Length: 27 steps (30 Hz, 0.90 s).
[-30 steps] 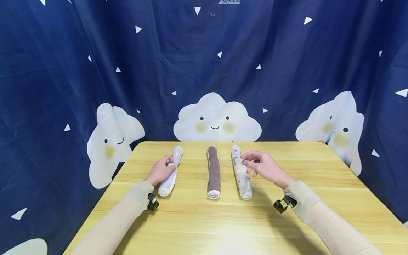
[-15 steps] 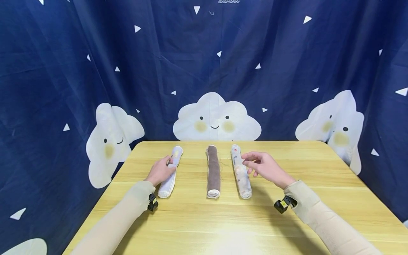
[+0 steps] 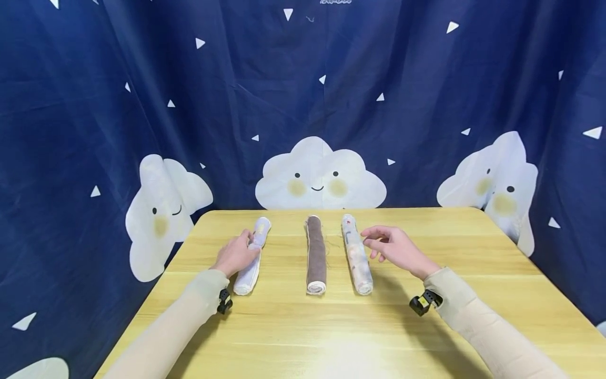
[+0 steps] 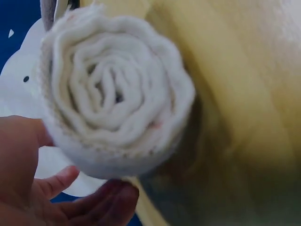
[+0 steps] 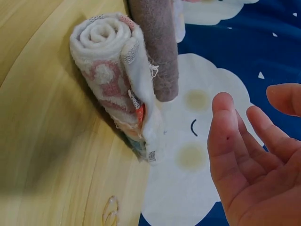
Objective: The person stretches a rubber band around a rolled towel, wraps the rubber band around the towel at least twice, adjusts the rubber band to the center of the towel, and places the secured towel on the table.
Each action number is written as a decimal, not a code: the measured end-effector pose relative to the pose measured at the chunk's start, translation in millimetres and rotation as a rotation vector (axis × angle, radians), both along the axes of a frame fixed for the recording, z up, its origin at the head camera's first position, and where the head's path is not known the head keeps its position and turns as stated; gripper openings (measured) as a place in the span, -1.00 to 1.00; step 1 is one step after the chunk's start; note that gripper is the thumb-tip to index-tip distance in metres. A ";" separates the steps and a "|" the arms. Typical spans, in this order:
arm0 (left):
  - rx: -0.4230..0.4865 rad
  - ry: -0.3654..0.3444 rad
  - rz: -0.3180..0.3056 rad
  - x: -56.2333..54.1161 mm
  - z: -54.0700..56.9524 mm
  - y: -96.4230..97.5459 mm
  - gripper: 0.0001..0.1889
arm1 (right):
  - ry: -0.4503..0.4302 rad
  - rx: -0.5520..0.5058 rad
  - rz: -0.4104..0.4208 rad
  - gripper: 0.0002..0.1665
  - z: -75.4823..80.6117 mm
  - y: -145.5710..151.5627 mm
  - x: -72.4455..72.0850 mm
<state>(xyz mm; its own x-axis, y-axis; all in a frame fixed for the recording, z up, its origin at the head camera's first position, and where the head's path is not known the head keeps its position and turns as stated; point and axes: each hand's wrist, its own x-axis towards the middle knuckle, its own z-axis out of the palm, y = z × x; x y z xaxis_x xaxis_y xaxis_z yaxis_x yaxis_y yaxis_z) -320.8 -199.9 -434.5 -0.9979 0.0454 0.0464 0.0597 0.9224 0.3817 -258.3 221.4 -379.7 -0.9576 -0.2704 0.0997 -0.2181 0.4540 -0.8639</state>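
Three rolled towels lie lengthwise away from me on the wooden table. My left hand holds the lavender rolled towel around its middle, thumb across the top and fingers at its left side. In the left wrist view, that towel's white spiral end is close up and hides part of the thumb. My right hand hovers just right of the pale patterned rolled towel, its fingers loosely bent. The right wrist view shows nothing between those fingers and the thumb, apart from the towel.
Between the two outer towels lies a brown rolled towel with frayed threads along its right side. The wooden table has rounded far corners. A dark blue curtain with cloud and triangle prints encloses the back and sides.
The head view has shifted very slightly. Both hands and the three rolled towels keep practically the same places, the right hand a touch farther right of the patterned towel.
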 end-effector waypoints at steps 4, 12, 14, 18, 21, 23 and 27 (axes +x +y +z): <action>-0.101 0.121 -0.018 4.1 7.3 5.7 -0.58 | 0.015 0.010 0.001 -0.65 -0.1 1.5 -4.0; -0.141 0.187 -0.120 17.8 23.0 35.8 -0.63 | -0.014 0.022 0.004 -0.66 -2.2 3.0 -4.2; -0.135 0.184 -0.136 18.8 26.4 43.5 -0.64 | -0.010 0.027 0.006 -0.67 -1.1 2.4 -5.1; -0.120 0.191 -0.163 21.5 33.0 57.9 -0.63 | -0.003 0.028 0.011 -0.68 0.6 1.5 -7.0; -0.104 0.187 -0.185 24.6 37.3 69.8 -0.62 | -0.016 0.026 0.012 -0.67 -0.9 2.9 -6.8; -0.093 0.178 -0.201 26.1 38.2 77.7 -0.62 | -0.026 0.024 0.012 -0.65 -3.1 4.3 -6.0; -0.049 0.139 -0.237 26.6 35.7 93.5 -0.60 | -0.035 0.024 0.012 -0.60 -7.6 6.5 -2.6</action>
<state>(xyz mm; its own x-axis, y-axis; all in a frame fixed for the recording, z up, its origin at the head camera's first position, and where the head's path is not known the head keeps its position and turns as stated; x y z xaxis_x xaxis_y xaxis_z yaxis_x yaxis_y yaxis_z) -294.1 -106.4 -398.8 -0.9434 0.2823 0.1744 0.3247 0.8936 0.3101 -260.9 227.8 -387.3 -0.9569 -0.2841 0.0596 -0.1937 0.4723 -0.8599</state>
